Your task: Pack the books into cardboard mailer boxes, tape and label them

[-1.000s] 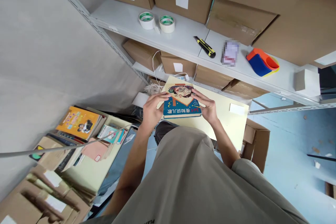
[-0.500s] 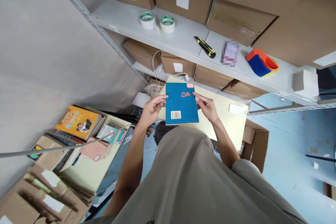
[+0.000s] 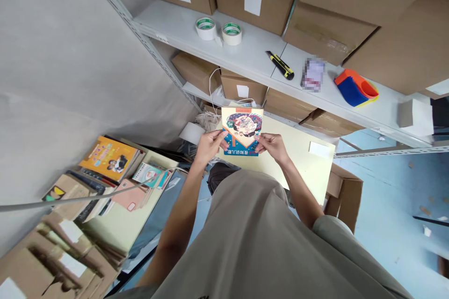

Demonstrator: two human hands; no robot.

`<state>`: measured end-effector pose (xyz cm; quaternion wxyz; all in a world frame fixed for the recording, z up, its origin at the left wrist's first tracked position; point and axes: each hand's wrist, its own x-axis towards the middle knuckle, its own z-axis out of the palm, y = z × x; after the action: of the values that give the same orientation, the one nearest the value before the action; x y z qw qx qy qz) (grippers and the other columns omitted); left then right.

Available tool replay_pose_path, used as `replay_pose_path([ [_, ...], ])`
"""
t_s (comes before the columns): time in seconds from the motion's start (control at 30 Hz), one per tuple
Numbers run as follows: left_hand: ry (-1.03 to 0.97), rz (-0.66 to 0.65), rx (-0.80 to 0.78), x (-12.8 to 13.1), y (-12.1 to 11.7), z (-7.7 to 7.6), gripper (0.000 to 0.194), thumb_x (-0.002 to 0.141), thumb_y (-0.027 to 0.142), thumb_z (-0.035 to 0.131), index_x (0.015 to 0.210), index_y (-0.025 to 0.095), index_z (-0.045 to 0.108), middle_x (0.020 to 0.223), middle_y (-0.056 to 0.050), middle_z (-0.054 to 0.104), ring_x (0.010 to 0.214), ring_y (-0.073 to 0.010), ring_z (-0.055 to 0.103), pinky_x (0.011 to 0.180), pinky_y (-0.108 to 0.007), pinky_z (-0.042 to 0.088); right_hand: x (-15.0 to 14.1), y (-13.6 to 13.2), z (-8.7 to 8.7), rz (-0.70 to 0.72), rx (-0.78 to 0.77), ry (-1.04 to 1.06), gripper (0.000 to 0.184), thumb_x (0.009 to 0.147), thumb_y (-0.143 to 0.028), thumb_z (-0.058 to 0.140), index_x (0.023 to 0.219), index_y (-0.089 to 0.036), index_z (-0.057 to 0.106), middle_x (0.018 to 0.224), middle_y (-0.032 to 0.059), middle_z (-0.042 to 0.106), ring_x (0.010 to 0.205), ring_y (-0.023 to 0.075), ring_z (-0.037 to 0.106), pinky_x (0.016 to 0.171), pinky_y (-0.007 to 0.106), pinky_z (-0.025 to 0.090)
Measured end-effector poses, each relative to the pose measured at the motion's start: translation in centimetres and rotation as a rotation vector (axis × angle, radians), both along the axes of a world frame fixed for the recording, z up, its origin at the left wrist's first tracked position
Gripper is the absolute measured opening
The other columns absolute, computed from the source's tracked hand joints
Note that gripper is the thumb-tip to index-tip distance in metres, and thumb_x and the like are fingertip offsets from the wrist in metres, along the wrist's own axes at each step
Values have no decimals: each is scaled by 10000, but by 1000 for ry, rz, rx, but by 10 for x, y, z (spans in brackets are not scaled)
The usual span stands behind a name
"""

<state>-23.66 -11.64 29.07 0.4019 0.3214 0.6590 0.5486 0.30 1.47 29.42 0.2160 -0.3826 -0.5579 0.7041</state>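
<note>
Between my two hands is a thin book [image 3: 242, 126] with an illustrated cream and blue cover. Its printed title reads upside down along the edge nearest me. My left hand [image 3: 209, 146] pinches the left edge, thumb on the cover. On the opposite edge, my right hand [image 3: 272, 146] grips it the same way, fingers partly hidden behind the book. The book is held over the pale yellow table [image 3: 298, 163], in front of my body.
A shelf [image 3: 252, 49] ahead holds tape rolls [image 3: 232, 34], a utility knife [image 3: 279, 65], a phone-like item [image 3: 313, 74], and a red-and-blue plastic holder [image 3: 356, 88]. Stacked books [image 3: 108, 159] lie on a left side table. An open carton [image 3: 345, 196] stands at the right.
The book has been turned over: its plain blue back with the barcode faced up before, and now the illustrated front does. Both hands stay on its side edges.
</note>
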Motion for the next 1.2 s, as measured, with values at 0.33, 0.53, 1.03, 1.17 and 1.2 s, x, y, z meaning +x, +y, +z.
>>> replay_pose_path([
  [0.33, -164, 36, 3, -4, -11, -7, 912, 853, 1009, 762, 1259, 200, 868, 996, -132, 892, 882, -298, 864, 688, -336, 660, 10, 11, -17, 10, 70, 53, 883, 868, -1026, 757, 1261, -240, 840, 947, 75, 878, 942, 279, 876, 919, 432, 736],
  [0.53, -55, 226, 68, 22, 1, -17, 667, 782, 607, 1026, 1252, 234, 736, 986, -71, 886, 836, -250, 851, 739, -322, 662, -21, 0, -45, -77, 259, 8, 825, 804, -907, 906, 1339, -284, 833, 1450, 139, 838, 1455, 358, 755, 1181, 523, 671],
  [1.03, -41, 136, 13, -7, 18, -46, 955, 759, 726, 1026, 1497, 189, 745, 1253, -160, 895, 1309, -409, 832, 1123, -521, 687, -19, 4, -49, -191, -162, 244, 631, 673, -728, 1034, 1068, -281, 826, 1131, 32, 916, 1150, 334, 839, 1037, 450, 687],
  [1.17, -177, 116, -15, -17, 17, -59, 935, 636, 715, 1085, 1351, 180, 808, 1112, -143, 910, 1119, -388, 878, 1023, -515, 715, -11, 1, -52, -137, -162, 238, 633, 707, -738, 1017, 1108, -289, 823, 1160, 38, 907, 1160, 333, 825, 1042, 455, 670],
  [1.2, -187, 123, -14, -16, 18, -61, 918, 634, 707, 1087, 1337, 184, 816, 1114, -141, 911, 1115, -385, 880, 1023, -516, 715, -10, 1, -56, -124, -157, 228, 639, 733, -756, 997, 1133, -291, 817, 1171, 39, 902, 1137, 328, 825, 1024, 454, 671],
])
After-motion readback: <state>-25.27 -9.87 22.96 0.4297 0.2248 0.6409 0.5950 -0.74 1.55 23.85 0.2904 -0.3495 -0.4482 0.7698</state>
